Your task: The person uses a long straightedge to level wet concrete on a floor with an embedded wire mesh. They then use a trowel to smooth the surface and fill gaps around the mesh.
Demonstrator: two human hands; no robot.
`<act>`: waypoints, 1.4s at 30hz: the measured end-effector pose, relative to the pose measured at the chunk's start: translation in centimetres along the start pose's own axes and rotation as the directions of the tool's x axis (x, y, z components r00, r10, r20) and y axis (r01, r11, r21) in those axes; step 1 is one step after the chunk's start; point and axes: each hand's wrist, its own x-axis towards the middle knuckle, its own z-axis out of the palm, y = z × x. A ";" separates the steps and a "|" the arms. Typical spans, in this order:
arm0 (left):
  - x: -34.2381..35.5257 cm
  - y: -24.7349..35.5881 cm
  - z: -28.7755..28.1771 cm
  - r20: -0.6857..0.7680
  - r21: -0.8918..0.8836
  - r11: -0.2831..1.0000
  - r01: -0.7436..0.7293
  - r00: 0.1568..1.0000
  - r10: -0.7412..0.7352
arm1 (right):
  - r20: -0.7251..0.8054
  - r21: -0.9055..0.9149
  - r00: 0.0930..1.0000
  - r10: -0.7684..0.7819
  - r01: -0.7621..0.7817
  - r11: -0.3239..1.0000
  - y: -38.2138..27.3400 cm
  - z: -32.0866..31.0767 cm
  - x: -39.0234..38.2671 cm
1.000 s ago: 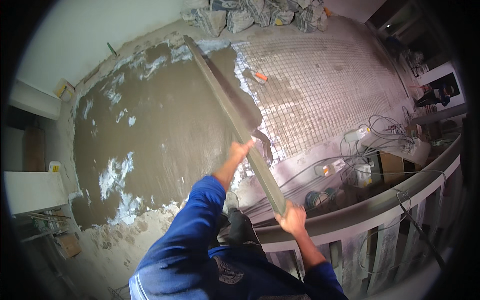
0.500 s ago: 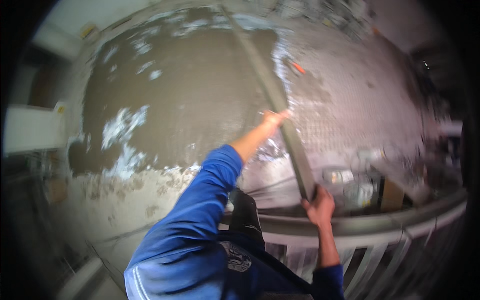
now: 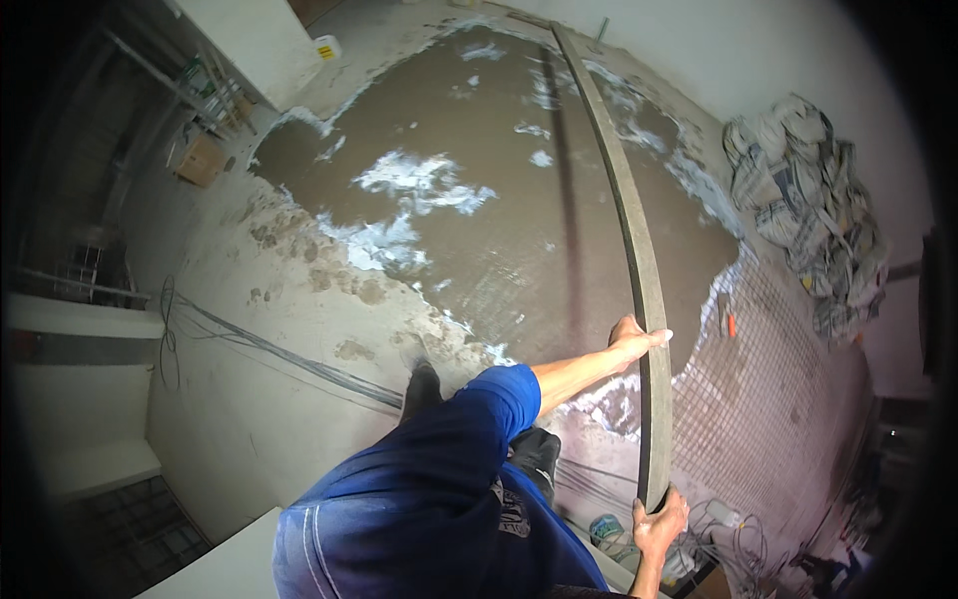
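A long grey screed bar [image 3: 621, 190] runs from close to my body out to the far wall side. My left hand [image 3: 637, 342] is closed around its near half, thumb over the top. At the bar's near end, my right hand [image 3: 661, 521] grips it. Below spreads a broad patch of wet grey mortar [image 3: 499, 260] with whitish wet spots. A dark strip of shadow lies on the mortar beside the bar, which appears to hang above the surface. Right of the patch, a trowel with an orange handle [image 3: 728, 317] lies by the mortar's edge.
Wire mesh [image 3: 743, 399] covers the floor at right. Crumpled sacks [image 3: 808, 200] are heaped against the right wall. Black cables [image 3: 289, 354] cross the floor at left. A bucket [image 3: 607, 529] and tangled cords sit near my right hand. A cardboard box [image 3: 200, 160] stands far left.
My view has turned to the right and both hands have stayed on the bar. The bar now points more straight ahead. The sacks at right have come fully into view.
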 end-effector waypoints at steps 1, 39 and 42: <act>-0.4 1.5 -3.6 0.000 0.014 1.000 0.010 1.000 -0.010 | 0.018 -0.014 1.000 -0.019 0.019 1.000 -2.9 0.5 0.4; 5.1 34.4 -99.3 -0.083 0.055 0.985 0.166 0.983 -0.161 | 0.049 0.137 0.972 -0.231 0.222 0.965 -93.2 29.3 10.5; 7.0 34.8 -106.0 -0.088 0.149 0.948 0.282 0.958 -0.272 | 0.050 0.108 0.979 -0.199 0.193 0.975 -99.9 32.1 10.5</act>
